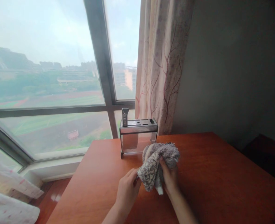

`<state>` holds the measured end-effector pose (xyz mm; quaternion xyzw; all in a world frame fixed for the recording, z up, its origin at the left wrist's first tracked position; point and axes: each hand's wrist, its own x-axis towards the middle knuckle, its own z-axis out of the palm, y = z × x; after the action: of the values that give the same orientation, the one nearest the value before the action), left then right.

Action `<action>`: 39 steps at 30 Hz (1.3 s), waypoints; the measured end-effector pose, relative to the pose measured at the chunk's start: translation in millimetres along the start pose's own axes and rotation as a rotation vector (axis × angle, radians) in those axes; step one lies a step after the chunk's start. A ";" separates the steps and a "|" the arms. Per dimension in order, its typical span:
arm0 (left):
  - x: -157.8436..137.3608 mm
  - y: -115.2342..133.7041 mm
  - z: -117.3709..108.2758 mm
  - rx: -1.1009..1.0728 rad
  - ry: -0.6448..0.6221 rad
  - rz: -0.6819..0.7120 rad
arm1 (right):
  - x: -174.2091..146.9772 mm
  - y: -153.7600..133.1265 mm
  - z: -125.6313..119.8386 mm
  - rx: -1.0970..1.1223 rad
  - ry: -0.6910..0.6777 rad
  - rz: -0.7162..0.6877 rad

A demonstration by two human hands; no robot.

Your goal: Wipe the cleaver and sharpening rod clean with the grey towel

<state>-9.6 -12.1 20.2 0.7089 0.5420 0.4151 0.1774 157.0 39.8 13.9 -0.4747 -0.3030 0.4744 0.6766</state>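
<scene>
A bunched grey, fluffy cloth [154, 165] is held up over the table, between my two hands. My right hand [170, 175] grips it from the right, thumb lying across the folds. At the cloth's left corner, the fingers of my left hand [128, 188] are closed in a pinch; whether anything else is in them is hidden. A small pale tip sticks out beneath the cloth. Just behind it stands a clear-sided knife block [138, 129] with a slotted top. One dark handle [125, 117] rises from the block's left end.
The reddish-brown wooden table [209, 174] reaches to the window [46, 77] and a patterned curtain [163, 62] at the back. A dark grey wall [221, 71] stands on the right. Another pale curtain [8, 193] hangs at lower left, beside the table.
</scene>
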 end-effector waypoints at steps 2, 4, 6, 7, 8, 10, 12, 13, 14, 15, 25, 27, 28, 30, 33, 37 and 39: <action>2.0 1.5 -1.9 -0.092 -0.041 -0.004 | 1.6 0.1 -1.9 -0.003 -0.010 -0.007; 3.9 3.1 -4.0 -0.182 -0.095 -0.024 | 3.4 -0.5 -3.7 0.003 -0.020 0.000; 5.1 4.7 -4.9 -0.269 -0.137 -0.067 | 5.1 -1.4 -5.4 0.046 -0.039 0.035; 5.3 5.5 -4.6 -0.320 -0.155 -0.098 | 5.4 -1.9 -6.3 0.085 -0.051 0.068; 5.2 6.6 -4.0 -0.378 -0.180 -0.136 | 5.2 -2.3 -7.3 0.135 -0.071 0.109; 4.3 9.0 -1.8 -0.509 -0.253 -0.225 | 3.0 -2.8 -9.3 0.247 -0.129 0.201; 2.8 11.8 0.4 -0.630 -0.342 -0.318 | -0.9 -2.3 -11.8 0.332 -0.215 0.289; 2.0 13.0 1.3 -0.681 -0.379 -0.360 | -2.9 -1.6 -13.1 0.357 -0.264 0.325; 1.3 14.0 1.8 -0.725 -0.412 -0.397 | -4.6 -0.7 -14.3 0.368 -0.307 0.352; 0.8 14.7 2.2 -0.765 -0.446 -0.431 | -5.7 0.3 -15.4 0.366 -0.340 0.372; 5.6 13.9 2.6 -0.598 -0.252 -0.258 | -1.9 -3.0 -1.7 0.163 -0.190 0.171; 6.6 13.4 -1.6 -0.436 -0.172 -0.186 | -0.9 -3.9 -0.2 0.079 -0.155 0.084; 6.8 12.8 -4.2 -0.348 -0.123 -0.155 | -0.2 -4.0 -0.2 0.040 -0.143 0.047; 6.7 10.8 -9.4 -0.170 -0.011 -0.092 | 0.7 -4.4 -0.8 -0.034 -0.131 0.004; 5.8 6.6 -14.6 0.036 0.120 -0.015 | -0.9 -5.8 0.5 -0.079 -0.157 0.014; 2.9 3.4 -13.6 0.156 0.102 0.048 | -8.6 -4.6 5.2 0.074 -0.160 0.079; 1.0 3.9 -11.4 0.147 0.030 0.064 | -11.2 -1.6 5.1 0.160 -0.193 0.165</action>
<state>-15.9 -14.8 30.1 0.7307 0.5506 0.3902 0.1035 149.1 30.9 17.7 -0.3948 -0.2879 0.5945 0.6386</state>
